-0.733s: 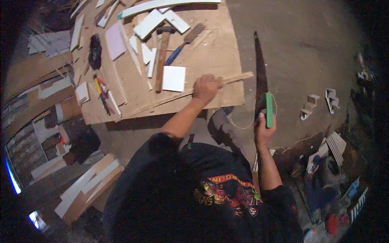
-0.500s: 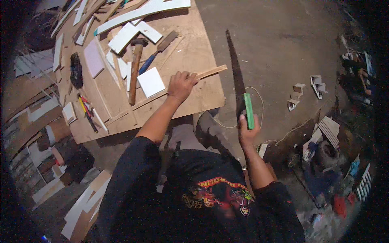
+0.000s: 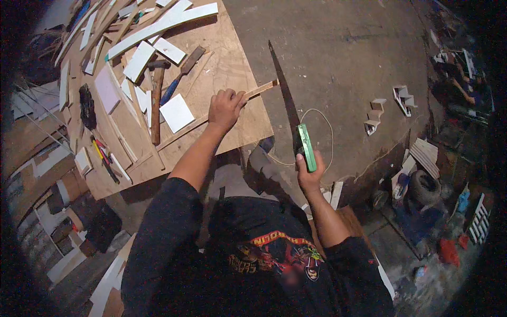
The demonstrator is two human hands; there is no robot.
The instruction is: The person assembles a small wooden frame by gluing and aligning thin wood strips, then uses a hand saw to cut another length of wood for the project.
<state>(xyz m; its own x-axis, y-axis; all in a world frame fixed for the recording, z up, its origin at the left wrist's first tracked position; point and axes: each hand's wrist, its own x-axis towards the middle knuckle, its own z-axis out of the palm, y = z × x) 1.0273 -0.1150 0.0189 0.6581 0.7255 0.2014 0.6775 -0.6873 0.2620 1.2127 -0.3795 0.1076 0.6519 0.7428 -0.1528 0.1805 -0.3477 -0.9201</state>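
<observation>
My left hand (image 3: 224,108) is closed on a thin wooden strip (image 3: 262,89) and presses it against the plywood tabletop (image 3: 227,68). The strip's far end sticks out past the table's right edge. In my right hand (image 3: 310,172) is a handsaw with a green handle (image 3: 306,147). Its long dark blade (image 3: 287,95) points away from me, right beside the strip's end; whether they touch I cannot tell. Left of my left hand lie a white square piece (image 3: 177,113), a wooden-handled hammer (image 3: 157,100) and a blue-handled chisel (image 3: 171,91).
White and bare wood offcuts (image 3: 158,29) pile up at the table's far left. Pencils or markers (image 3: 104,158) lie near its left front edge. On the floor to the right are a cord (image 3: 331,140), small step-shaped pieces (image 3: 374,116) and a tyre-like ring (image 3: 425,188).
The view has shifted, so the table sits further left in it. The saw blade has come closer to the strip's end. Both hands keep their hold.
</observation>
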